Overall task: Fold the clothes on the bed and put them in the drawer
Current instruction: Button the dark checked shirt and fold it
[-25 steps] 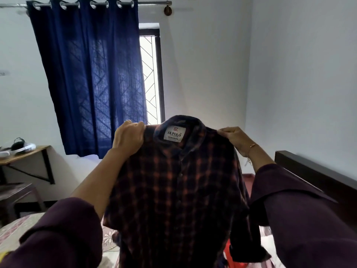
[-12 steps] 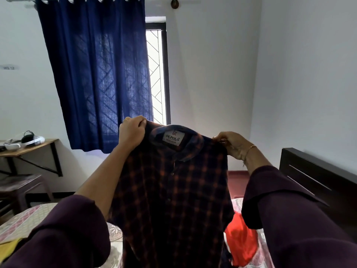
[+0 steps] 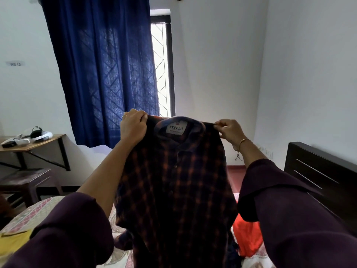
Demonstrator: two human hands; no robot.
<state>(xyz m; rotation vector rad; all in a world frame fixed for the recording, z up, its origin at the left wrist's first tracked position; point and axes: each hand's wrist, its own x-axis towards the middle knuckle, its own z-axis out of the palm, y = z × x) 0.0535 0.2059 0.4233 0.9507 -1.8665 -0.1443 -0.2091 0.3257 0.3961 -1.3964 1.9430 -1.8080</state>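
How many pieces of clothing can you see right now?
3: a plaid shirt held up by both hands, an orange garment on the bed behind it, a yellow one at lower left. More may be hidden.

The left hand [image 3: 133, 126] and right hand [image 3: 229, 132] are pinching a dark checked shirt [image 3: 173, 182] by its shoulders. It is hanging above the patterned bed [image 3: 32, 211], an orange garment [image 3: 247, 236] lying beside it.

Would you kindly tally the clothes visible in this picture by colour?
Dark plaid with orange checks: 1, the shirt held up by both hands
Orange-red: 1, the garment on the bed
Yellow: 1, the cloth at the left edge
Total: 3
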